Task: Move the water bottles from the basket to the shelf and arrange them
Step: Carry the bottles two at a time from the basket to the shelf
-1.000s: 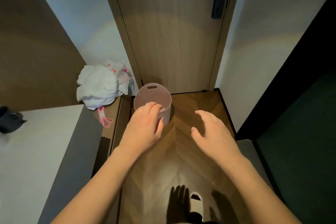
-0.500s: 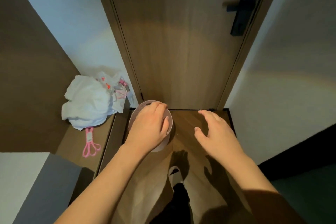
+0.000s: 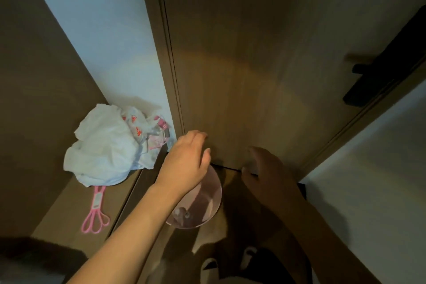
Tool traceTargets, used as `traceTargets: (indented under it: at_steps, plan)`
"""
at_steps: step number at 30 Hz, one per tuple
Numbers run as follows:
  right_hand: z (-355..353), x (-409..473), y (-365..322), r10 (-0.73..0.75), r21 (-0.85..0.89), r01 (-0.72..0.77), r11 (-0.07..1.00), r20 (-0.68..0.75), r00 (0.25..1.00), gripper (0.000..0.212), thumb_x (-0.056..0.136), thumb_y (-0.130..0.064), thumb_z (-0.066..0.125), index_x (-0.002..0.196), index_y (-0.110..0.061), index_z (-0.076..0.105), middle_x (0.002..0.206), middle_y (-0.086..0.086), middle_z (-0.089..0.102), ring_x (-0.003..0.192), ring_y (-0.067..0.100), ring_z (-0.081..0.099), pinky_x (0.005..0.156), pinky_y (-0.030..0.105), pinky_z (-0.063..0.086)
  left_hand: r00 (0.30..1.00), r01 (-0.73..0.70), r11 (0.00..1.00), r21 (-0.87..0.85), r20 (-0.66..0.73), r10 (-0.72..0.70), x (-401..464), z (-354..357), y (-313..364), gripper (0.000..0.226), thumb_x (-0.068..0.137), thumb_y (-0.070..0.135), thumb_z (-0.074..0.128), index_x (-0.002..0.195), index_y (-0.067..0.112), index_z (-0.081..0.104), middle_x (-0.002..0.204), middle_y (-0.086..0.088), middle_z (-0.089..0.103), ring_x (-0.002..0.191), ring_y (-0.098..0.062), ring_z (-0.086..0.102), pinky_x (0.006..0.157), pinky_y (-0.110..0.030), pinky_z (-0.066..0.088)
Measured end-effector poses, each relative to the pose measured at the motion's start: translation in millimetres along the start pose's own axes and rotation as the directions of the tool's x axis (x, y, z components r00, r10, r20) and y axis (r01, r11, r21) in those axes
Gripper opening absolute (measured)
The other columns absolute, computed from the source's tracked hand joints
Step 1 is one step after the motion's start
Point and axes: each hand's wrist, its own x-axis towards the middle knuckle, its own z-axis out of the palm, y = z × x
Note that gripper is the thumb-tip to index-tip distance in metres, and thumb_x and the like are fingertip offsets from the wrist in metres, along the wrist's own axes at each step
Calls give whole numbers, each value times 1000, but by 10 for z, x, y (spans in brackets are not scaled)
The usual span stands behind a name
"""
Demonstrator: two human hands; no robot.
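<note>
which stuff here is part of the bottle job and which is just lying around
Part of the job: pink basket on the floor by the door; left hand over its rim; right hand beside it, holding nothing.

Just lying about: white plastic bag and pink clip tool on the ledge; slippers.

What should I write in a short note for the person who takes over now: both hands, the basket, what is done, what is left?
Left hand: above the far rim of the pink basket, fingers loosely bent, no grip on anything visible.
Right hand: open, in shadow beside the basket, holding nothing.
Basket: on the floor in front of the door; something shows at the bottom, too blurred to count bottles.
Shelf ledge at left: holds a white bag and a pink clip, no bottles seen.
Done: nothing visible.
Left: take out the bottles, place and arrange them.
</note>
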Motion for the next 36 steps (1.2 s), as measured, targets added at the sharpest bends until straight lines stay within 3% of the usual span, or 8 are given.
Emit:
traceTargets:
  at_steps: [4,9,14,22,27,31,36]
  plan:
    - [41,651,-55,-107,-15,108,994,81,991,52,98,-32,55,145,-16,41,144,2,49,129,16,45,96,19,30,987,159,987,-5,-5,-159,222,141,-288,38,97,31,46,130,13,53,125,-7,56,113,-23,54,95,-38,47]
    - [123,1435,-118,-247,28,248,968,233,941,56,96,-33,58,147,-23,38,147,-1,45,133,15,43,105,29,36,925,374,927,-27,-55,-375,354,248,-526,32,95,27,52,124,12,54,116,-7,57,104,-26,56,88,-38,48]
    - [369,2182,-157,-422,10,444,896,332,844,57,92,-32,62,145,-22,44,140,2,55,122,19,56,100,39,49,777,624,781,-20,-89,-623,418,297,-634,33,95,29,55,123,13,55,117,-9,59,106,-27,58,85,-36,45]
    - [1213,2802,-259,-610,35,711,702,544,576,51,92,-25,60,142,-21,46,143,-1,51,130,19,49,104,33,40,505,852,511,-111,-81,-859,185,656,-701,37,94,30,56,128,14,54,124,-7,58,113,-24,57,93,-33,45]
    - [2077,2933,-124,-620,50,796,603,658,428,49,94,-25,57,142,-22,44,140,0,52,128,20,49,104,32,39,396,911,390,-137,17,-918,-130,1377,-889,40,95,35,54,131,18,53,126,-2,55,113,-20,57,93,-31,46]
    - [3231,2871,268,-553,85,768,635,744,375,45,93,-14,60,136,-18,49,129,1,54,118,19,53,99,27,41,334,935,323,-148,54,-941,-466,2276,-1401,39,95,35,54,130,20,53,126,-2,55,112,-21,57,93,-33,47]
    - [4908,2918,848,-557,57,871,488,789,261,40,91,-30,59,130,-26,50,119,-4,63,107,18,62,95,39,50,248,921,227,-317,28,-968,-808,3505,-2044,36,94,30,58,127,17,56,122,0,57,106,-12,57,85,-23,44]
